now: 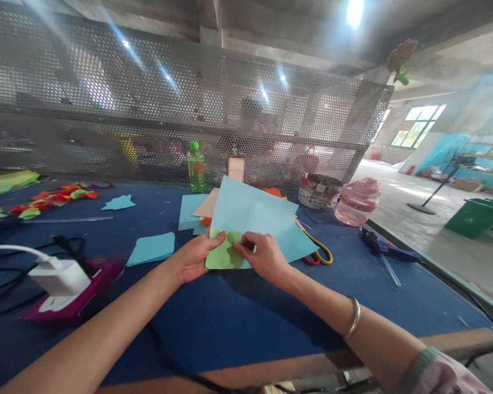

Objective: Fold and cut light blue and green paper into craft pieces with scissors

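Note:
A large light blue paper sheet is tilted up above the table, with a small green paper square lying against its lower left corner. My left hand grips both papers at that corner, thumb on top of the green square. My right hand pinches the right edge of the green square between thumb and fingers. Scissors with red and yellow handles lie partly under the blue sheet. Behind it, more blue, pink and orange papers are partly hidden. A stack of blue paper squares rests left of my hands.
Left are a white charger on a purple power strip, blue star cutouts and colourful scraps. A green bottle, a woven basket, a pink water bottle and a glue gun stand or lie farther out.

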Motion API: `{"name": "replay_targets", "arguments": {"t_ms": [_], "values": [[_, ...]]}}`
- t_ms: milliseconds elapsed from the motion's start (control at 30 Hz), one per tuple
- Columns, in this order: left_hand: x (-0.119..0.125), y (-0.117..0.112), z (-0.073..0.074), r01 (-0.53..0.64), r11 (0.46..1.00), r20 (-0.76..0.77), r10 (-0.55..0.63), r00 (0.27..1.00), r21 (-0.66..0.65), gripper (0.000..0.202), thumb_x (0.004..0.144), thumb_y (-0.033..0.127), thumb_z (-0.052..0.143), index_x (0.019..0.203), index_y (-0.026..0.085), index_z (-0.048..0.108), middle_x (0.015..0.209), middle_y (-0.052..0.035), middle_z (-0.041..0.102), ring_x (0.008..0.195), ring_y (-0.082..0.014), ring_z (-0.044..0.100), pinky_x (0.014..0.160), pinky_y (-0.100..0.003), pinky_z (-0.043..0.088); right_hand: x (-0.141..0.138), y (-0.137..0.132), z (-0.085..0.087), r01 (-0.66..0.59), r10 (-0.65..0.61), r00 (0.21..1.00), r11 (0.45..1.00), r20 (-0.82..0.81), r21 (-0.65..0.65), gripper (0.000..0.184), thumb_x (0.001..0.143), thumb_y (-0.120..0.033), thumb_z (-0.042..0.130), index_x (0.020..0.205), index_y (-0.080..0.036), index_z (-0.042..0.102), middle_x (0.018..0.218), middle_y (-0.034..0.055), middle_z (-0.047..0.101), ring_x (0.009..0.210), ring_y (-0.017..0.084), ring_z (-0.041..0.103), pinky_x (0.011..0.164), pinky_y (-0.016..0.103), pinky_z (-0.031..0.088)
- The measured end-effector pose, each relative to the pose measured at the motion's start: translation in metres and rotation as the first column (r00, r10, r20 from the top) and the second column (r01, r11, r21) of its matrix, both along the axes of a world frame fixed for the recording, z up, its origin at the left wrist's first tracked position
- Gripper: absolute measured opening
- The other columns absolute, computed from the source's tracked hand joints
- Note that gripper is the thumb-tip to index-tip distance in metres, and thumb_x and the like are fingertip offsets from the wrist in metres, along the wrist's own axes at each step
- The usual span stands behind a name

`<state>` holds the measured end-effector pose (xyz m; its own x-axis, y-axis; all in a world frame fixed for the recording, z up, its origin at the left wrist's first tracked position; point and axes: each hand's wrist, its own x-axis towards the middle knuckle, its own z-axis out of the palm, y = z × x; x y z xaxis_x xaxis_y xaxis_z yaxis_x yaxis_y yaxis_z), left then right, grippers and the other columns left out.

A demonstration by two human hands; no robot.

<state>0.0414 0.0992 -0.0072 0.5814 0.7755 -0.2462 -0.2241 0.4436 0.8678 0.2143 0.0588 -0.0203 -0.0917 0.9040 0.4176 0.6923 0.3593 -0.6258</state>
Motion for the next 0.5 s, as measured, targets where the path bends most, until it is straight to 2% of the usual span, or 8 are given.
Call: {"name": "replay_targets", "arguments": {"t_ms": [367,500], "values": [[0.0047,-0.0047,0.0071,-0.073,0.996,-0.036,0.071,0.997,-0.045,0.025,0.09,0.018,0.053,0.105,0.006,0.068,0.089,-0.0162,0.075,0.073,-0.0223,0.071,0.069,-0.033,0.057,-0.0007,-0.0007,0.0012,0.001,-0.002,1.0,1.0,-0.01,-0.02,0.022,0.08,-0.026,0.062,0.061,-0.018,0.054,0.056,-0.0045,0.054,0.054,0.009,0.045,0.057,0.021,0.032],[0.0047,-0.0059,0.0089,-0.061,0.997,-0.035,0.059,0.998,-0.046,0.024,0.089,0.019,0.055,0.103,0.006,0.069,0.088,-0.016,0.075,0.071,-0.0223,0.071,0.068,-0.032,0.057,-0.0004,-0.0004,0.0011,0.002,-0.002,1.0,1.0,-0.001,-0.012,0.023,0.08,-0.028,0.063,0.061,-0.018,0.055,0.056,-0.0045,0.054,0.054,0.009,0.044,0.057,0.021,0.031]]}}
